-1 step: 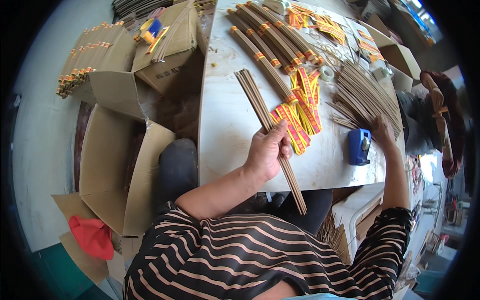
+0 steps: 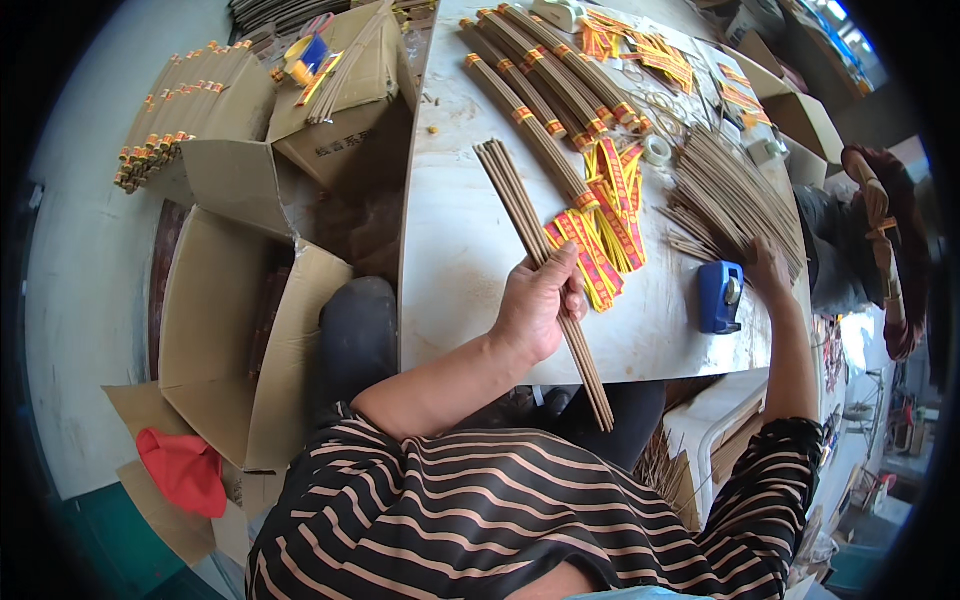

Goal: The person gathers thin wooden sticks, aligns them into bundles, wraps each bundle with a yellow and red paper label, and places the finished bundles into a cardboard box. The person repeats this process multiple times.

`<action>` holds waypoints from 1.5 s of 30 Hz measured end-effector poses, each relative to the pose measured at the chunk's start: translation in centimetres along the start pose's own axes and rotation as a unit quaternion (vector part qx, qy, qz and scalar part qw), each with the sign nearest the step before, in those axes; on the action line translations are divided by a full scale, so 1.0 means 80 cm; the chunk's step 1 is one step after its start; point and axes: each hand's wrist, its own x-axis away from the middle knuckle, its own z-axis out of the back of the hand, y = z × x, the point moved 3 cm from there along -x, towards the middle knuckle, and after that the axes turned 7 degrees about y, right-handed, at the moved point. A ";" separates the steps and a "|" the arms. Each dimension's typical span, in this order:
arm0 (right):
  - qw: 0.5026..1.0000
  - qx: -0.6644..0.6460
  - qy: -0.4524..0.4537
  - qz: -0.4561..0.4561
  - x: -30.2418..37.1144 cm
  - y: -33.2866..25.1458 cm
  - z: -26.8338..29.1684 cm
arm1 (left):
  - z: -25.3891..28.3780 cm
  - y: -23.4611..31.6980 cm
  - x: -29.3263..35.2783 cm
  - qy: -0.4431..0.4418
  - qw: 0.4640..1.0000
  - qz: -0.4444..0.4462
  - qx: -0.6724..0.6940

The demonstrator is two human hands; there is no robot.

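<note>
My left hand is closed around a bundle of long brown incense sticks, which lies slanted across the pale table with its near end past the front edge. My right hand reaches to a loose fanned pile of the same sticks at the table's right. Its fingers lie among them, and whether they grip any is unclear. Red and yellow paper labels lie between my hands. A blue tape dispenser stands just left of my right hand.
Several banded stick bundles lie at the table's far side, beside a tape roll. Open cardboard boxes and more bundles sit on the floor to the left, with a red cloth. Another person sits at the right.
</note>
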 end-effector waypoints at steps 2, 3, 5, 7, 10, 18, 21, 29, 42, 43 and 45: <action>1.000 0.006 0.011 0.016 0.002 0.000 0.002 | 0.000 0.002 0.001 0.009 1.000 0.000 -0.002; 1.000 0.009 0.008 0.015 0.002 -0.002 0.003 | 0.001 0.003 0.002 0.009 1.000 0.000 -0.001; 1.000 0.015 0.010 0.025 0.000 -0.003 0.003 | 0.002 0.003 0.003 0.007 1.000 0.000 0.001; 0.999 0.022 0.019 0.044 0.001 0.001 0.001 | 0.003 0.001 0.002 0.003 1.000 0.003 0.002; 0.999 0.012 -0.023 -0.042 0.004 0.015 0.000 | 0.000 -0.002 0.002 -0.005 1.000 0.013 0.005; 0.997 0.036 0.068 0.015 -0.005 -0.018 0.035 | 0.002 0.005 0.005 -0.002 1.000 -0.011 -0.016; 0.998 0.049 0.039 -0.014 -0.009 -0.015 0.048 | 0.001 0.004 0.007 0.009 1.000 -0.005 -0.016; 0.997 0.031 0.075 -0.013 -0.018 -0.019 0.104 | -0.006 0.003 0.016 -0.020 0.999 -0.024 -0.011; 0.768 -0.605 -0.203 -0.051 0.062 -0.367 0.184 | -0.065 0.077 0.067 -0.144 0.962 -0.218 -0.077; 0.755 -0.626 -0.191 -0.031 0.069 -0.387 0.182 | -0.067 0.087 0.076 -0.157 0.945 -0.270 -0.098; 0.722 -0.677 -0.139 0.016 0.081 -0.416 0.168 | -0.061 0.102 0.087 -0.192 0.905 -0.339 -0.171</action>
